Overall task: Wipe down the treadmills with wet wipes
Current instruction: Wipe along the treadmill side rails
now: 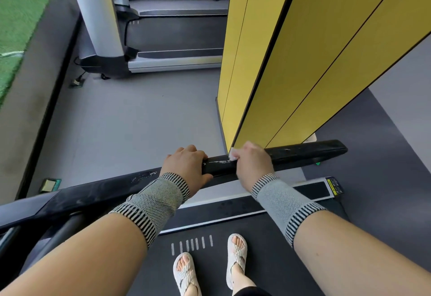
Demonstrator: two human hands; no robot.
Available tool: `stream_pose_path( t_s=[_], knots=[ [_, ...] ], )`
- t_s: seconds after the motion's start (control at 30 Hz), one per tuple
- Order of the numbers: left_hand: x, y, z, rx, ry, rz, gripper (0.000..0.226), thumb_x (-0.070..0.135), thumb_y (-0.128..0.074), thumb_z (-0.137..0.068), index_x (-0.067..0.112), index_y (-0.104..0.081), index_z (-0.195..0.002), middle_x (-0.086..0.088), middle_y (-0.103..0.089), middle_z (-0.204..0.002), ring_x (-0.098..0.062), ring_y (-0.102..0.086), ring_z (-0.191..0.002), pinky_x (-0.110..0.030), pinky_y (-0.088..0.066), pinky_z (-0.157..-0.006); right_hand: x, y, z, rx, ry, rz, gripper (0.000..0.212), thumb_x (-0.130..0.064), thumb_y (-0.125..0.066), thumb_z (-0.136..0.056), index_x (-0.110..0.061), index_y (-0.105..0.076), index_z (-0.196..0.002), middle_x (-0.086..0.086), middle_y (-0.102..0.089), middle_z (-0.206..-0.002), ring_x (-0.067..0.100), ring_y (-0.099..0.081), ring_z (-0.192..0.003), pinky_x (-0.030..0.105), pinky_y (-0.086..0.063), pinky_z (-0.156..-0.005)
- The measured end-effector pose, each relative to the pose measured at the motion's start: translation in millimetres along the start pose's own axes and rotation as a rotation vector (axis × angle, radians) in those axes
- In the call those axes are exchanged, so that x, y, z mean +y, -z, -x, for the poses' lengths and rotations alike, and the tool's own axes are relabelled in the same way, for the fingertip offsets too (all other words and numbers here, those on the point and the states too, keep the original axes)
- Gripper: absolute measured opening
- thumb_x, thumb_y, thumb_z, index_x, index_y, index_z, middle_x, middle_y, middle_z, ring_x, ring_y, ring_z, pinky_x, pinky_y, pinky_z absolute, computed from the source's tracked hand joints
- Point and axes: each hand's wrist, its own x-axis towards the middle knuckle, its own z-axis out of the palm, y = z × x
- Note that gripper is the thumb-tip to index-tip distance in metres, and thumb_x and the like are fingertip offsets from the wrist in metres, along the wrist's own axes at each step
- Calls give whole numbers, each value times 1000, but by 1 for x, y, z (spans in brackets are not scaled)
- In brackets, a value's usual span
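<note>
A person stands on the dark belt (268, 260) of a treadmill, feet in pale woven sandals (236, 256), facing its black side handrail (303, 153), which runs across the view from lower left to upper right. The left hand (186, 165) lies over the handrail with fingers curled across its top and the thumb beneath, gripping the bar. The right hand (253, 164), just beside it farther along the rail, is closed around the same bar with a white wet wipe (233, 156) pinched under the fingers; only a crumpled corner of the wipe shows at the knuckle side, pressed against the rail's upper surface. Pale streaks mark the rail between the two hands and to the left of the left wrist. Both wrists wear grey knitted bands with striped edges (158, 202). Immediately behind the rail rises a yellow panelled column (291, 62) on the grey floor (140, 121). A second treadmill (163, 39), silver-framed, stands well apart at the top of the view, and a strip of green artificial turf (21, 20) borders the floor at upper left.
</note>
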Motion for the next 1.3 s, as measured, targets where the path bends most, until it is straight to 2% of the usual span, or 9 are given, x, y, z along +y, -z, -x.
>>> stream_pose_path(
  t_s=[0.07,0.23,0.37,0.5,0.67,0.8,0.97,1.1,1.3],
  knots=[
    [-1,0,0,-10,2,-4,51,52,-61,-83,30,-54,-129,5,-52,-117,-18,-49,-112,-37,-43,-96,-4,-6,7,-48,126,-24,30,-5,-49,-94,-18,-67,-115,-1,-50,-99,12,-43,-87,21,-42,-82],
    [0,-1,1,7,3,4,51,52,-62,-83,29,-55,-128,6,-53,-116,-18,-49,-111,-37,-43,-95,32,2,3,112,-217,-69,31,-2,-49,-93,-16,-70,-111,5,-55,-103,21,-51,-91,26,-42,-80],
    [1,0,-1,-9,5,6,49,51,-62,-83,29,-55,-127,5,-53,-116,-18,-49,-111,-37,-43,-96,0,-18,25,46,196,-97,26,3,-53,-88,-13,-72,-98,3,-56,-89,14,-45,-79,30,-49,-75],
    [0,1,1,-8,4,7,51,51,-60,-83,29,-54,-128,5,-52,-117,-18,-48,-112,-38,-43,-98,34,-7,11,164,-150,-127,26,-5,-50,-95,-12,-70,-109,-2,-48,-92,14,-47,-84,22,-42,-74],
    [-6,1,7,-3,17,-7,54,52,-60,-83,29,-52,-131,5,-51,-123,-18,-47,-115,-38,-42,-98,6,-17,27,70,177,-92,24,0,-52,-90,-11,-71,-101,-1,-50,-87,15,-45,-80,27,-45,-73],
    [-18,5,13,12,66,-30,53,56,-60,-82,31,-54,-128,6,-52,-121,-17,-47,-115,-38,-40,-98,44,-2,13,189,-248,-127,26,-8,-48,-95,-12,-70,-110,-3,-46,-94,14,-47,-84,22,-38,-74],
    [-17,8,12,-18,82,-28,50,56,-61,-82,30,-56,-125,4,-52,-116,-18,-49,-112,-37,-39,-95,-10,-20,29,48,154,-94,24,-5,-51,-92,-11,-68,-108,0,-53,-94,13,-44,-85,24,-46,-79],
    [-19,7,14,1,78,-13,51,56,-60,-82,30,-55,-126,5,-52,-117,-17,-49,-112,-37,-40,-96,27,-5,15,166,-183,-98,26,-9,-51,-95,-12,-68,-113,2,-54,-100,15,-48,-84,22,-43,-76],
    [-20,6,13,0,72,3,52,57,-61,-82,30,-55,-126,5,-52,-117,-17,-49,-111,-37,-41,-95,4,-5,14,-23,44,4,31,-4,-48,-93,-17,-68,-113,3,-53,-100,17,-48,-88,25,-44,-79]
  ],
)
